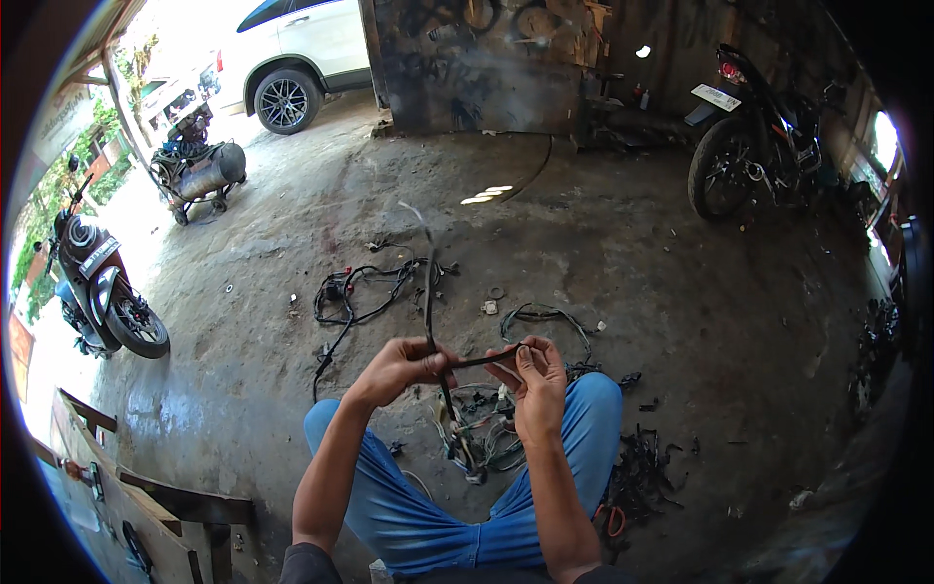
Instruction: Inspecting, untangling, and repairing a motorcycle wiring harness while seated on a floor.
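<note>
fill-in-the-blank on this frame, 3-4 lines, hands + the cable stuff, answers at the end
1. Both hands grip a thin ____ cable, left hand and right hand.
2. The person's trousers are ____.
3. A tangle of wires lies on the floor between the person's ____.
4. The white car is parked at the upper ____ of the view.

Answers: black; blue; knees; left

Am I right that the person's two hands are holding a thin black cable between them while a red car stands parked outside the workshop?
Not quite: the car parked outside is white, not red, as the head view shows at its top left. The rest holds: the left hand and the right hand hold a thin black cable between them, above the knees in blue trousers.
</note>
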Tool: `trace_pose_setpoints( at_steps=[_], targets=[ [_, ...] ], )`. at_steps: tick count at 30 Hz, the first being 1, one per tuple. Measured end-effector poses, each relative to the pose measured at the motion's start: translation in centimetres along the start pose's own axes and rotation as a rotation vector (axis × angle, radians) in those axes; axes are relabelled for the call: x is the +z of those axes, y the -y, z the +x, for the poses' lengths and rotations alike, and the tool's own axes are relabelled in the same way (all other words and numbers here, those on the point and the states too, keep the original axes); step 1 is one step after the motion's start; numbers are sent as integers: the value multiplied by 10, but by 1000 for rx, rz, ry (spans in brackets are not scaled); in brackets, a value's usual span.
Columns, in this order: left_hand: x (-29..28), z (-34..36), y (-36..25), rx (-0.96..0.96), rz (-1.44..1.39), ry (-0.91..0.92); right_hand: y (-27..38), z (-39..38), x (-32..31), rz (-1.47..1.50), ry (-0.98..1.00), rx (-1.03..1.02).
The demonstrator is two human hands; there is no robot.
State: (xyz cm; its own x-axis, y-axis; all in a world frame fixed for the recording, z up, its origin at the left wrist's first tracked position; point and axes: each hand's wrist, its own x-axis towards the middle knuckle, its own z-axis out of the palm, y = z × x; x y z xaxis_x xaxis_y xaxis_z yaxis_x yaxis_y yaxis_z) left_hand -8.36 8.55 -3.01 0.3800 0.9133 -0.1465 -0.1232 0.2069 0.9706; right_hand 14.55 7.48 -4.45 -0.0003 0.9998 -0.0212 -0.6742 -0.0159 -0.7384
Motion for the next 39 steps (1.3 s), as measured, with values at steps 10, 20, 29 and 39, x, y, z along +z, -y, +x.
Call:
trace_pose_setpoints(
  at_steps=[10,20,29,39],
  targets=[
    [2,20,11,283,215,-621,8,-19,13,-229,48,-130],
    [11,13,15,-9,-188,-31,45,28,18,-219,56,-54],
    [-36,32,49,74,56,-271,-5,66,-36,-195,28,141],
    [-54,51,106,72,-44,-564,-22,35,-21,-125,9,168]
  ],
)
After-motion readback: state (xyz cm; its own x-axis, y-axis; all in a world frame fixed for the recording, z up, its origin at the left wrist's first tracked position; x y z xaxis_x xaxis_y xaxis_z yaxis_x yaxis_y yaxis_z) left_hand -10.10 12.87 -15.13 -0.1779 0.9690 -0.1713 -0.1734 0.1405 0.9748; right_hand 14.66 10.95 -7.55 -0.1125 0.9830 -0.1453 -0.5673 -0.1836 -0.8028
